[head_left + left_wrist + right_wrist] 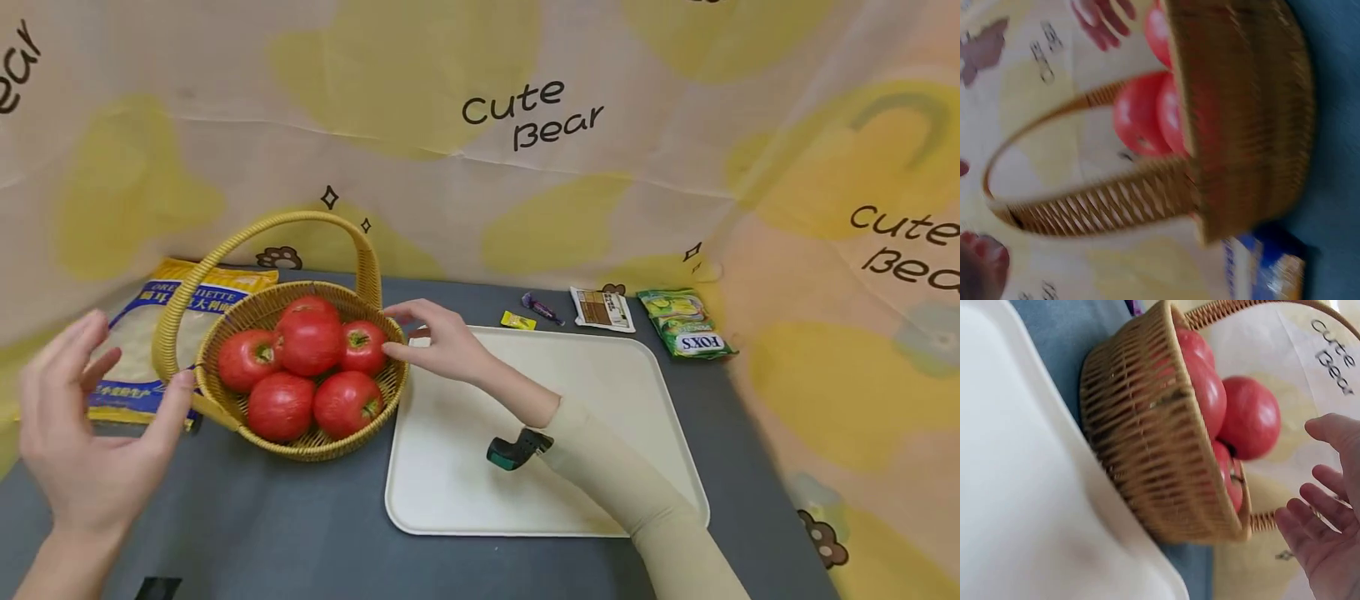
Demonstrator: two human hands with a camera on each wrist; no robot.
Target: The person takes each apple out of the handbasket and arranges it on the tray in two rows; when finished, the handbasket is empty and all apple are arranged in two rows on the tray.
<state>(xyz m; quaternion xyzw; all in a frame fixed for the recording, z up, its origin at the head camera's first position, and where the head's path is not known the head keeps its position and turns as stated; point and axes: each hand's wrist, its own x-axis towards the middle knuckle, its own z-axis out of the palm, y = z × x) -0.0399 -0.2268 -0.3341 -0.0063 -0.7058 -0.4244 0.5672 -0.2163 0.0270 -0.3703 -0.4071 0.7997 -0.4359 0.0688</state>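
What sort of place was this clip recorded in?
Probably a staged recording corner, not a working kitchen: "Cute Bear" printed cloth rises behind a grey tabletop, where a wicker basket holding red apples sits beside a pale tray.

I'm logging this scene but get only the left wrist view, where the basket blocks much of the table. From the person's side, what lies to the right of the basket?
Observer: A white tray lies to the right of the basket.
Operator: And near the far right corner of that tray?
Observer: A green packet marked FOX'S.
Operator: I see just part of something blue past the basket. What is it?
Observer: A large bag with a pale middle, lying at the basket's left.
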